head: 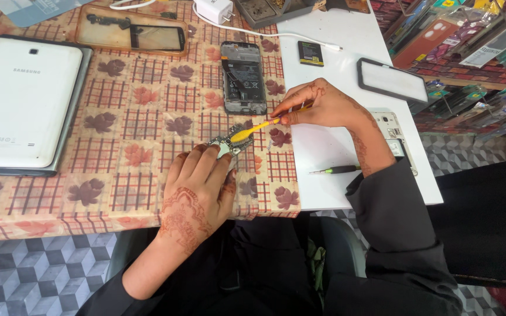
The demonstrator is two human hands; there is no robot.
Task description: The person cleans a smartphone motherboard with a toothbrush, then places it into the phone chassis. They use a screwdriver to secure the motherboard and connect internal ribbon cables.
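While the left hand (197, 187) pins a small circuit board (228, 145), the right hand (323, 105) pinches a yellow toothbrush (253, 130), its handle running right and far, head on the board.

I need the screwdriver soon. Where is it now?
In the head view, the screwdriver lies on the white table, under the right hand's wrist, right of the patterned cloth.

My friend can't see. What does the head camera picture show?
A person's right hand holds a yellow toothbrush on a small circuit board pinned down by the left hand. An opened phone and white tablet lie nearby.
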